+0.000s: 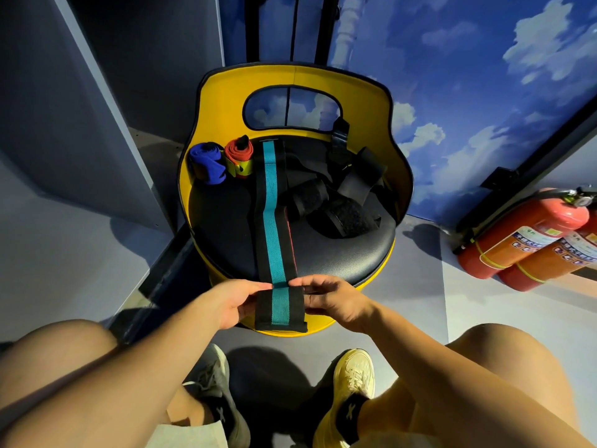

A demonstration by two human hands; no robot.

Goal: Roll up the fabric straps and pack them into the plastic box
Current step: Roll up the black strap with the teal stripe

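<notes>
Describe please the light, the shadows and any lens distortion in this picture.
Head view: warm light from the right falls on both forearms, while the black seat shows a soft sheen near its front edge. Dark shadows lie on the floor between the shoes and left of the yellow chair. The wide-angle lens bends the wall edges outward. The teal-striped strap is sharp; the black straps merge in the dark.

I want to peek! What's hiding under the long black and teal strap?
Under the teal strap you can see the black seat and a thin red edge, maybe another strap. The rest of that red thing is covered.
</notes>
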